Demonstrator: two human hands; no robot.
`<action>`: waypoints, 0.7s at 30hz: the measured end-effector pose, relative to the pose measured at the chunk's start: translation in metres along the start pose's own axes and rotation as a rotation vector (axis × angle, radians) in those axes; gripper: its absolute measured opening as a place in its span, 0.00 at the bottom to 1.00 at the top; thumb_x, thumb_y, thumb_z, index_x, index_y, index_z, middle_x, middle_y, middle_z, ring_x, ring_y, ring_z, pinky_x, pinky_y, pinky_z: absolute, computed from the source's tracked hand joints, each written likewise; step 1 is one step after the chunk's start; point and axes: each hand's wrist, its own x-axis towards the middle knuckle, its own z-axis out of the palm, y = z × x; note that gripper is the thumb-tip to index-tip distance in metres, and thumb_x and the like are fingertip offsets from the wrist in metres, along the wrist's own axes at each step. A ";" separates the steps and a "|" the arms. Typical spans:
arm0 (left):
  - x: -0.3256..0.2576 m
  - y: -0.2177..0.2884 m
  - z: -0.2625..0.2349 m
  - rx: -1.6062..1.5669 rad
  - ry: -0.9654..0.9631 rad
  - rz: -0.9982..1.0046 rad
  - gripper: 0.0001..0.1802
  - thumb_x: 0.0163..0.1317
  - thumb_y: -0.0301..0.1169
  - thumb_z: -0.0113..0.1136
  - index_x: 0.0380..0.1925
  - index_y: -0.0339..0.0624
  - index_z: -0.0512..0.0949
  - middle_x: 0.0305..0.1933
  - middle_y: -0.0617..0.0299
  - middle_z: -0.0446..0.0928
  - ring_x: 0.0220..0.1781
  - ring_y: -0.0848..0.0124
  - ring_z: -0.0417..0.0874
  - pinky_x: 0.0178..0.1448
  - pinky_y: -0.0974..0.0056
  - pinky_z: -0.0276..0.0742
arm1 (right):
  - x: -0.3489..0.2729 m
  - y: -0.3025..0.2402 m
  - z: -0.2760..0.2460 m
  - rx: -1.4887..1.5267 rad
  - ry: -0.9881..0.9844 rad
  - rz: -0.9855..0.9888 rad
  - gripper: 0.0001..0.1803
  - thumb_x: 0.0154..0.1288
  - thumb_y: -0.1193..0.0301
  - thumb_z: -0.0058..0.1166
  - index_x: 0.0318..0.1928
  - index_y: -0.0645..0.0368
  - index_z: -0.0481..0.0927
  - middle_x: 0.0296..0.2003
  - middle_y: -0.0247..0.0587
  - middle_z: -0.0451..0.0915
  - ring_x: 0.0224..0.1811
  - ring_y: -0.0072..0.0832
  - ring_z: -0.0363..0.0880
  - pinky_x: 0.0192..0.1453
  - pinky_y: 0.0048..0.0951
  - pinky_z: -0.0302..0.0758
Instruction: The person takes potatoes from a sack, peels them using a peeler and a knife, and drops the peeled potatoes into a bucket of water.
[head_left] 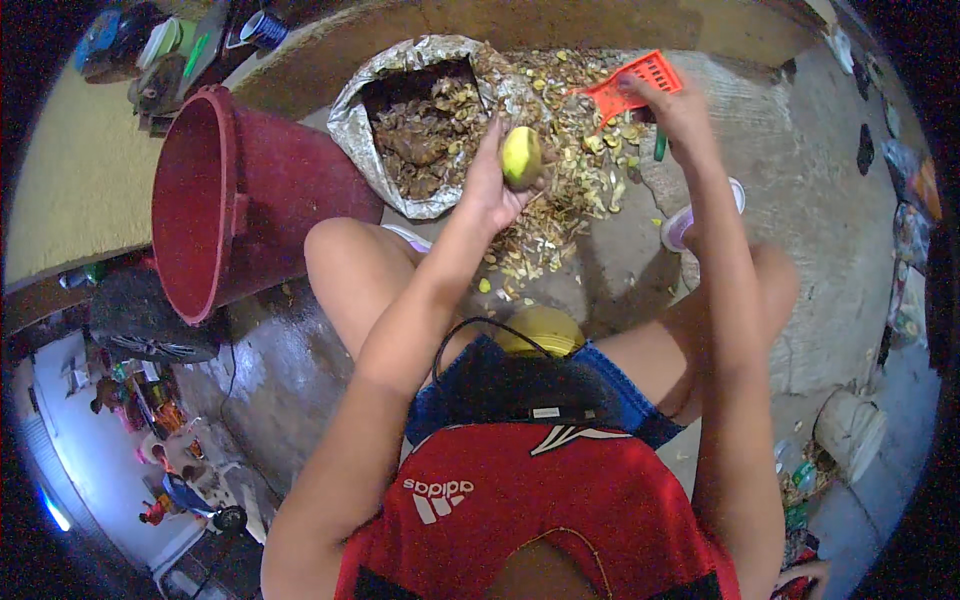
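The person sits low on the floor with bare knees spread apart. The left hand [492, 185] is held out in front, and its fingers are curled around a small yellow-green fruit [521, 157]. The fruit sits at the fingertips, up in the air above a heap of peels [560, 170] on the ground. The right hand [672, 105] is stretched out farther and closed around the handle of an orange plastic scoop [632, 82] with slots in it. The scoop hangs over the far side of the peel heap.

Just left of the heap lies an open silver sack [385, 130], full of brown scraps. The sack leans close to a big red bucket [235, 205] that lies tipped on its side, with its mouth facing the left. Between the person's knees sits a yellow round bowl [545, 328], partly hidden by a dark pouch on the lap. Under the right arm there is a small white cup [680, 228], and the arm blocks most of it. A little green thing lies near the right hand; I think it is a tool handle, but it is too small to be sure. A white pail [850, 430] stands well off to the right on the grey floor [800, 250].
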 end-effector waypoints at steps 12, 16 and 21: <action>0.003 -0.005 0.003 -0.046 0.194 0.238 0.11 0.55 0.39 0.51 0.36 0.50 0.68 0.34 0.67 0.71 0.35 0.71 0.72 0.35 0.67 0.73 | -0.030 -0.005 0.035 -0.125 -0.471 0.218 0.10 0.45 0.69 0.60 0.28 0.57 0.74 0.19 0.30 0.73 0.18 0.16 0.69 0.19 0.17 0.66; 0.003 -0.007 0.004 0.046 0.087 0.309 0.14 0.56 0.32 0.51 0.42 0.47 0.63 0.39 0.63 0.70 0.38 0.71 0.73 0.39 0.67 0.75 | -0.023 0.013 0.039 -0.240 -0.182 -0.002 0.09 0.47 0.70 0.59 0.28 0.58 0.74 0.20 0.31 0.74 0.18 0.16 0.70 0.19 0.19 0.66; 0.001 -0.008 0.004 0.118 0.124 0.301 0.21 0.51 0.23 0.55 0.43 0.44 0.59 0.41 0.59 0.69 0.40 0.69 0.74 0.40 0.65 0.75 | -0.015 0.016 0.035 -0.058 -0.069 0.012 0.09 0.48 0.71 0.58 0.29 0.59 0.74 0.21 0.32 0.75 0.19 0.17 0.71 0.21 0.19 0.68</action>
